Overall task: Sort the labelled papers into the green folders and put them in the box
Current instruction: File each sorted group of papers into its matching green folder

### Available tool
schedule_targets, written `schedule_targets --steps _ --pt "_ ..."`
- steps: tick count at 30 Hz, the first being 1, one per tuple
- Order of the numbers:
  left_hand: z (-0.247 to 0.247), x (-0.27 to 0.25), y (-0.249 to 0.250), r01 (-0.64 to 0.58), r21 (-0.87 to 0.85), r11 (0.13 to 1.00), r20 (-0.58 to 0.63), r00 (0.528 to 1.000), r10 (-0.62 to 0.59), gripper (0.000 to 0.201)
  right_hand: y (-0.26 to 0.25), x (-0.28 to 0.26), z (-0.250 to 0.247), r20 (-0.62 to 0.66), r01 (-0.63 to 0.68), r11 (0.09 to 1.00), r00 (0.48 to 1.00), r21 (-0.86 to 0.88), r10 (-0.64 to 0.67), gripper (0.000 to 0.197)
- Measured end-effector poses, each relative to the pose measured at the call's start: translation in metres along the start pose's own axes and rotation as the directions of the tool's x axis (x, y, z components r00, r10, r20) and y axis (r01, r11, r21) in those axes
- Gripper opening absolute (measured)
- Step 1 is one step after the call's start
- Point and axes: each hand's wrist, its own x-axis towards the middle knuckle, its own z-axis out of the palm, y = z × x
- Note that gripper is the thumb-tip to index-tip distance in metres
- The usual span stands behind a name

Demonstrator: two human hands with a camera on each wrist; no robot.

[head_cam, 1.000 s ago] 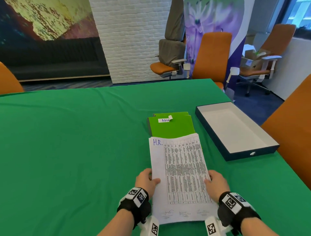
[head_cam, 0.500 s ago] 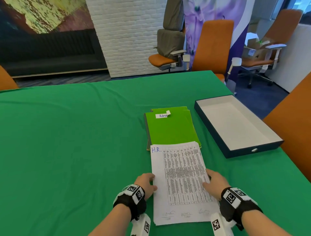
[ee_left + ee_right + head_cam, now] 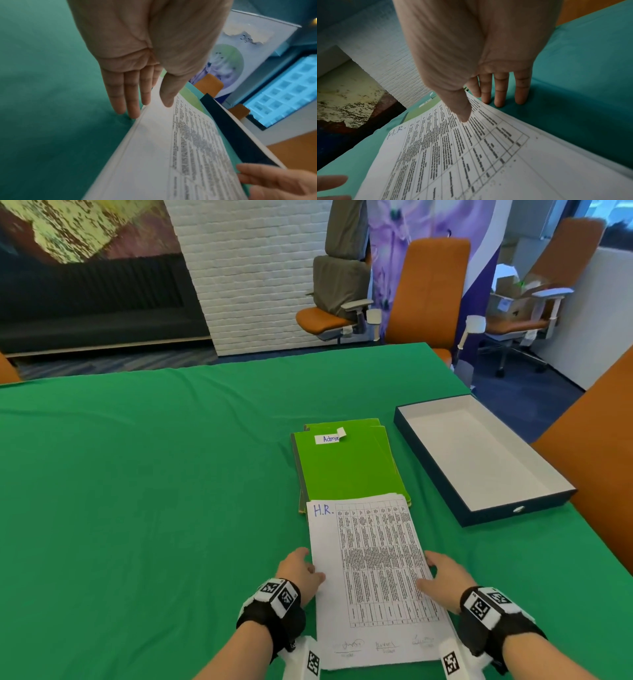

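A stack of white printed papers (image 3: 373, 577) marked "H.R." in blue lies on the green cloth in front of me, its far edge just over the near edge of the green folders (image 3: 346, 470). The top folder carries a white "Admin" label (image 3: 329, 438). My left hand (image 3: 301, 571) is at the stack's left edge, thumb on the top sheet (image 3: 163, 155) and straight fingers (image 3: 132, 102) on the cloth beside it. My right hand (image 3: 442, 577) mirrors it at the right edge, thumb on the paper (image 3: 471, 155). The shallow dark box (image 3: 479, 460) lies empty to the right.
The green-covered table (image 3: 137, 491) stretches wide to the left. An orange chair (image 3: 599, 460) stands close at the table's right side, just past the box. Another orange chair (image 3: 428, 296) stands at the far edge.
The paper stack has slid toward me off the folders, so more of the top folder shows. Both hands came back with it, staying at its sides.
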Motion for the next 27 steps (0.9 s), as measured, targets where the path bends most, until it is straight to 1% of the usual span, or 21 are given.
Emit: schedule_targets --steps 1,3,6,8,11,13,16,17,19,21,23,25,27 --pt "0.001 0.002 -0.002 0.015 -0.038 0.999 -0.006 1.000 -0.015 0.066 0.000 0.002 0.000 0.000 -0.001 1.000 1.000 -0.007 0.001 0.032" --pt "0.002 0.005 -0.002 0.023 -0.059 0.998 0.001 1.000 -0.023 0.066 -0.001 0.005 0.001 -0.004 -0.014 1.000 1.000 -0.004 0.014 0.034" --pt "0.003 0.008 0.002 -0.005 -0.022 1.000 0.015 1.000 0.005 0.055 -0.002 0.006 0.000 -0.005 -0.017 1.000 1.000 -0.003 0.017 0.030" --pt "0.004 0.007 0.004 -0.025 -0.012 1.000 0.029 0.999 0.025 0.052 0.002 0.009 0.000 -0.022 -0.028 1.000 0.999 0.005 0.028 0.030" --pt "0.008 0.007 0.007 -0.019 -0.046 0.999 0.056 0.998 0.021 0.063 0.010 0.014 -0.002 -0.029 -0.061 0.998 0.998 -0.002 0.061 0.036" --pt "0.011 0.009 0.009 -0.003 -0.045 0.999 0.067 0.998 0.006 0.070 0.014 0.021 -0.006 -0.008 -0.093 0.996 0.996 -0.005 0.093 0.034" --pt "0.011 0.015 0.017 0.017 0.034 0.999 0.044 0.999 -0.018 0.064 0.006 0.029 -0.018 -0.002 -0.101 0.988 0.995 -0.115 0.101 0.024" --pt "0.009 0.018 0.021 0.025 0.061 0.998 0.021 0.999 -0.026 0.061 0.002 0.032 -0.022 -0.035 -0.089 0.984 0.996 -0.152 0.085 0.028" --pt "0.004 0.028 0.031 0.039 0.121 0.992 -0.053 0.998 -0.033 0.053 -0.005 0.040 -0.029 -0.098 -0.034 0.977 0.995 -0.208 0.014 0.048" --pt "-0.002 0.040 0.040 0.061 0.127 0.990 -0.123 0.991 -0.045 0.048 -0.009 0.049 -0.032 -0.094 0.051 0.971 0.993 -0.235 -0.075 0.067" --pt "-0.006 0.053 0.046 0.089 0.102 0.991 -0.162 0.984 -0.071 0.045 -0.012 0.058 -0.034 -0.041 0.092 0.968 0.994 -0.232 -0.105 0.075" --pt "-0.006 0.065 0.049 0.133 0.047 0.990 -0.173 0.977 -0.123 0.042 -0.011 0.067 -0.035 -0.017 0.062 0.985 0.998 -0.160 -0.066 0.080" --pt "-0.004 0.075 0.049 0.183 -0.024 0.983 -0.192 0.964 -0.185 0.035 -0.007 0.076 -0.035 -0.042 0.008 0.998 0.999 -0.058 -0.010 0.082"
